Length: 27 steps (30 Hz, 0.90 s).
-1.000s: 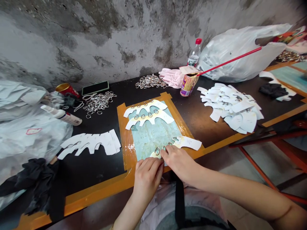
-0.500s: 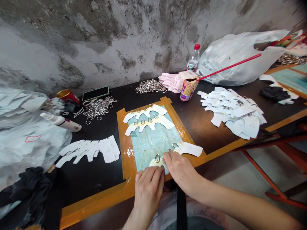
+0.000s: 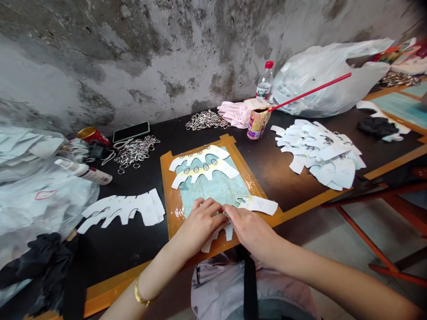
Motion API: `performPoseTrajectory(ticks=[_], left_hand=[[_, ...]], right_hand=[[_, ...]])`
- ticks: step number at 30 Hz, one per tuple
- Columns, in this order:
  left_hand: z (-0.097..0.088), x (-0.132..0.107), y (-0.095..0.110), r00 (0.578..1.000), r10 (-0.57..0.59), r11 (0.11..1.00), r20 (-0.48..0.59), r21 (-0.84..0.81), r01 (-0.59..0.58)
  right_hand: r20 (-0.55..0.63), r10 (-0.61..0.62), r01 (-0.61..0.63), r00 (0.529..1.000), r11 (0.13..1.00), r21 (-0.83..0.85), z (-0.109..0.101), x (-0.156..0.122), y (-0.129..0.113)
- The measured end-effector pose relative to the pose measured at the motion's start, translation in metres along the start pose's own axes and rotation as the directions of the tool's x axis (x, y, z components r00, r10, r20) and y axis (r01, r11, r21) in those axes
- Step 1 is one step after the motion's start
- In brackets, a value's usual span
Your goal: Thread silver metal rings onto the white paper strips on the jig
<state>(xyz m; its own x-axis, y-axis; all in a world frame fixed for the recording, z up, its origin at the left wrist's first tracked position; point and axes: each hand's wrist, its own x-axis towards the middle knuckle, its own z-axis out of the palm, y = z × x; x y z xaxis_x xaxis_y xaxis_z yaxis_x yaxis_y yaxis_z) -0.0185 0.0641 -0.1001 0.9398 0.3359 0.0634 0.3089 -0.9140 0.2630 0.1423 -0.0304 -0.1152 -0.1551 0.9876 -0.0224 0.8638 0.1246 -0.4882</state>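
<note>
A white scalloped cut-out piece point(image 3: 255, 204) lies at the near edge of the pale blue sheet, partly covered by my hands. Its right end and lower tabs show. My left hand point(image 3: 207, 218) reaches over it from the left, fingers bent and closed at a small metal ring point(image 3: 226, 215). Against the same ring, my right hand point(image 3: 248, 224) has its fingers pressed together; their tips are partly hidden. Farther up the sheet rest two similar pieces, an upper one point(image 3: 218, 152) and a lower one point(image 3: 227, 168), each carrying several metal rings along its slits.
Left of the taped sheet lie stacked white pieces point(image 3: 153, 209), a white bottle point(image 3: 83, 171) and a ring pile point(image 3: 136, 151). Behind are a phone point(image 3: 131, 132), another ring pile point(image 3: 205, 120) and a paper cup point(image 3: 257, 124). More white pieces point(image 3: 320, 151) are heaped right.
My left hand has moved up and over the piece, from its lower edge to the ring. My right hand stays close by, its fingertips now meeting the left's. The view has shifted slightly.
</note>
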Motion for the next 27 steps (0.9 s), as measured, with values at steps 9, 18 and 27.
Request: performPoseTrajectory(ticks=[9, 18, 27], left_hand=[[0.008, -0.016, -0.009, 0.980, 0.191, 0.975, -0.053, 0.122, -0.183], [0.004, -0.012, -0.010, 0.977, 0.208, 0.974, -0.041, 0.098, -0.204], [0.001, -0.009, -0.007, 0.975, 0.223, 0.959, 0.020, 0.177, -0.223]], right_hand=[[-0.075, -0.118, 0.131, 0.990, 0.970, 0.204, 0.010, -0.008, 0.019], [-0.005, -0.184, 0.184, 0.983, 0.981, 0.057, 0.008, -0.006, 0.023], [0.064, -0.235, 0.237, 0.970, 0.971, -0.036, 0.012, -0.005, 0.027]])
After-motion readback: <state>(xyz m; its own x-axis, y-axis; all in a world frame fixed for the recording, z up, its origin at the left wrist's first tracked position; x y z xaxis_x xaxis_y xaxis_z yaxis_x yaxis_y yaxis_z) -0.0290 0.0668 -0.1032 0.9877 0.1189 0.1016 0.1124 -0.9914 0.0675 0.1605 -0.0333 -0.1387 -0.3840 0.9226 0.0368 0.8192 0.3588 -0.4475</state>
